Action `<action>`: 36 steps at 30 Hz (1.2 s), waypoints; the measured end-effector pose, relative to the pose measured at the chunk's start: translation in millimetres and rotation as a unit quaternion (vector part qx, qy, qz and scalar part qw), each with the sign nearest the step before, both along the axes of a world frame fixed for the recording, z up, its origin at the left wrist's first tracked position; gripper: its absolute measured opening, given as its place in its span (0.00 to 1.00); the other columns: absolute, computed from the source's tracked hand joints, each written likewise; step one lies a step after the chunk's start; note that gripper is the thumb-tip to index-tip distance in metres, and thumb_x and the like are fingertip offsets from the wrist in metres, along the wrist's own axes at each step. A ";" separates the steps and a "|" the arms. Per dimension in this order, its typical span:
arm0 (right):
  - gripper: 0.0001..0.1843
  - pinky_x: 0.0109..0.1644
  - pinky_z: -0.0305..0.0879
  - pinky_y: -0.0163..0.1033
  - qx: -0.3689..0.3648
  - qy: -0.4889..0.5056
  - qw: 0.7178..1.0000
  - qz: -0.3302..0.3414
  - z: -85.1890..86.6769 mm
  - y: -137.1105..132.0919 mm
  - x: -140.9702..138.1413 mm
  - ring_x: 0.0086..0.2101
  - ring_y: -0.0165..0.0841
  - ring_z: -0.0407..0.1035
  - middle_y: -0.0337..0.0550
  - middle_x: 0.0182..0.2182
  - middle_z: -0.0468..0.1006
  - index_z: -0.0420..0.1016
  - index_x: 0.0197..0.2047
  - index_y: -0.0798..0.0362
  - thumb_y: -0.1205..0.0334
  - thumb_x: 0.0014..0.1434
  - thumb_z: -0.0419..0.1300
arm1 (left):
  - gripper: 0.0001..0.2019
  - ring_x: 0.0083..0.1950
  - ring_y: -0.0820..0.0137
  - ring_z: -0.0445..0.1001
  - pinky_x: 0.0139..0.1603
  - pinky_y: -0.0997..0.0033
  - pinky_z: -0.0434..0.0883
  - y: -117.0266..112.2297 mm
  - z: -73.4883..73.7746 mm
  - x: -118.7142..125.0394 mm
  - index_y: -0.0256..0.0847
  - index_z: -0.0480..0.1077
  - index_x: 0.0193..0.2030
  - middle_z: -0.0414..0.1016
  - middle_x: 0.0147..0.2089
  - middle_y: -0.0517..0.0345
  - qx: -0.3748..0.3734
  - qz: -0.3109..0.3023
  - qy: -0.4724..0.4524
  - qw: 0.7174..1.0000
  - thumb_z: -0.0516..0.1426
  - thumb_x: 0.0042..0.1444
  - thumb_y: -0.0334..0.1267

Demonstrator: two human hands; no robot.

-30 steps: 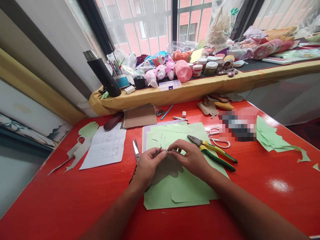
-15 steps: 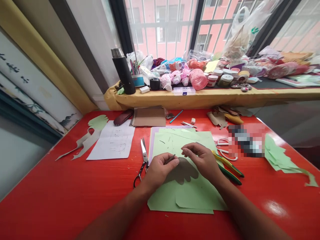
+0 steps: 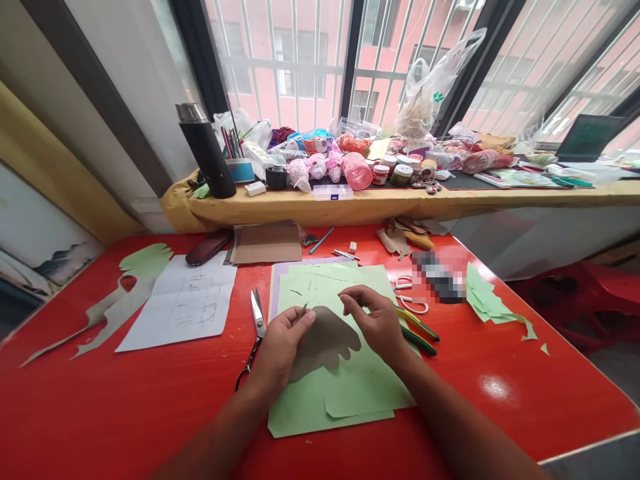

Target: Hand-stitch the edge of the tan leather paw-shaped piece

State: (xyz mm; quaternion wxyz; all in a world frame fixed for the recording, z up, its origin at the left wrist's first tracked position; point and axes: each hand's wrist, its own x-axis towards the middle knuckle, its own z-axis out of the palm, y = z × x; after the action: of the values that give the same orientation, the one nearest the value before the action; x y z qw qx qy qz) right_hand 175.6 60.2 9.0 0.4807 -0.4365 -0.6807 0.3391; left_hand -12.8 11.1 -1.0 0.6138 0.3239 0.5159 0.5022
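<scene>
My left hand [image 3: 287, 340] is closed on a grey-brown cutout [image 3: 325, 340] with a scalloped edge, the thumb on top. A small dark tip shows between thumb and forefinger; I cannot tell if it belongs to the cutout. Just right of the cutout, my right hand [image 3: 373, 317] is raised with fingers curled and pinched; whatever they hold, if anything, is hidden. Beneath both hands lie stacked light green sheets [image 3: 350, 393] with thin scraps on them. Black-handled scissors [image 3: 258, 320] lie beside my left hand, and green-yellow handles [image 3: 423, 340] of a tool poke out by my right wrist.
On the red table [image 3: 165, 407] lie a printed white sheet [image 3: 195, 300], a dark oval case [image 3: 207, 247], brown boards [image 3: 267, 241], white-handled scissors [image 3: 415, 305] and green offcuts [image 3: 483, 293]. A black flask [image 3: 207, 157] and several jars [image 3: 401, 175] stand on the sill.
The view has swung right, so things sit further left in it. The cutout, in my left hand, has turned and shows more of its surface. My right hand stays pinched near it.
</scene>
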 end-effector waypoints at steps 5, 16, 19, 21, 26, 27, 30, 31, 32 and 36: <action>0.09 0.31 0.66 0.37 0.013 -0.022 0.999 0.026 1.5 -2.5 2.9 0.25 0.31 0.69 0.39 0.27 0.78 0.80 0.39 0.51 0.56 0.67 0.62 | 0.23 0.25 0.76 0.53 0.26 0.75 0.52 0.1 2.8 1.9 0.38 0.73 0.32 0.60 0.23 0.67 -0.008 0.002 0.013 1.000 0.69 0.51 0.57; 0.08 0.34 0.66 0.39 0.036 -0.107 0.990 0.084 -5.5 2.9 4.8 0.30 0.33 0.67 0.40 0.30 0.73 0.81 0.46 0.50 0.58 0.67 0.63 | 0.21 0.28 0.74 0.62 0.30 0.75 0.61 -0.7 3.5 3.3 0.38 0.75 0.34 0.69 0.26 0.62 0.002 -0.024 0.031 0.999 0.69 0.51 0.56; 0.08 0.36 0.67 0.40 0.010 -0.104 0.989 0.106 -3.1 3.5 5.0 0.32 0.34 0.69 0.42 0.32 0.77 0.81 0.40 0.50 0.57 0.67 0.63 | 0.21 0.29 0.72 0.64 0.31 0.74 0.62 -1.1 4.9 4.4 0.38 0.76 0.34 0.71 0.28 0.60 0.008 -0.031 0.059 0.998 0.69 0.51 0.56; 0.10 0.36 0.67 0.39 -0.024 -0.097 0.987 0.122 -1.2 3.0 4.9 0.32 0.34 0.71 0.42 0.31 0.80 0.81 0.37 0.50 0.56 0.67 0.62 | 0.21 0.31 0.71 0.67 0.33 0.73 0.65 -1.2 4.4 4.6 0.38 0.77 0.35 0.73 0.30 0.59 0.010 -0.036 0.064 0.997 0.68 0.52 0.56; 0.11 0.32 0.65 0.37 -0.075 -0.090 0.984 0.131 1.5 1.4 4.8 0.29 0.33 0.71 0.40 0.29 0.82 0.80 0.36 0.51 0.55 0.67 0.62 | 0.20 0.35 0.69 0.71 0.37 0.72 0.69 -1.1 0.3 4.4 0.39 0.77 0.39 0.76 0.35 0.57 0.007 -0.050 0.040 0.998 0.68 0.53 0.55; 0.11 0.32 0.65 0.37 -0.075 -0.090 0.984 0.132 1.6 1.3 4.8 0.29 0.32 0.71 0.40 0.29 0.82 0.80 0.36 0.52 0.55 0.67 0.62 | 0.20 0.35 0.69 0.71 0.37 0.72 0.69 -1.1 0.0 4.6 0.39 0.77 0.39 0.76 0.34 0.57 0.006 -0.050 0.034 0.998 0.69 0.53 0.54; 0.11 0.32 0.65 0.37 -0.072 -0.089 0.984 0.136 1.4 1.3 5.1 0.29 0.32 0.71 0.40 0.29 0.82 0.80 0.36 0.51 0.56 0.67 0.62 | 0.20 0.34 0.71 0.70 0.35 0.73 0.69 -1.2 1.2 5.6 0.38 0.76 0.38 0.75 0.33 0.58 0.000 -0.043 0.020 0.999 0.70 0.51 0.53; 0.11 0.32 0.65 0.37 -0.072 -0.090 0.984 0.136 1.2 1.4 5.1 0.29 0.32 0.71 0.40 0.29 0.82 0.80 0.36 0.51 0.56 0.67 0.62 | 0.20 0.33 0.71 0.70 0.35 0.73 0.69 -1.2 2.0 5.9 0.38 0.76 0.38 0.75 0.33 0.58 -0.002 -0.041 0.018 0.999 0.70 0.50 0.53; 0.11 0.32 0.65 0.37 -0.071 -0.091 0.984 0.137 1.0 1.5 5.2 0.29 0.32 0.71 0.40 0.29 0.82 0.80 0.36 0.51 0.56 0.67 0.62 | 0.20 0.33 0.71 0.70 0.35 0.73 0.69 -1.2 2.7 6.2 0.38 0.76 0.38 0.75 0.33 0.58 -0.004 -0.040 0.018 0.999 0.70 0.49 0.53; 0.11 0.32 0.64 0.37 -0.073 -0.094 0.983 0.142 -0.6 1.2 5.5 0.29 0.32 0.71 0.40 0.29 0.82 0.80 0.36 0.51 0.55 0.67 0.62 | 0.20 0.33 0.70 0.72 0.36 0.73 0.70 -1.0 2.4 6.4 0.39 0.76 0.38 0.76 0.33 0.58 -0.006 -0.040 0.027 0.999 0.71 0.49 0.52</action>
State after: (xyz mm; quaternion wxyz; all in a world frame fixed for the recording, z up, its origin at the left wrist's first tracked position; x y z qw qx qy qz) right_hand 181.1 61.5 8.4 0.3283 -0.3991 -0.7515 0.4101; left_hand -6.4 10.1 1.4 0.6212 0.3542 0.5216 0.4654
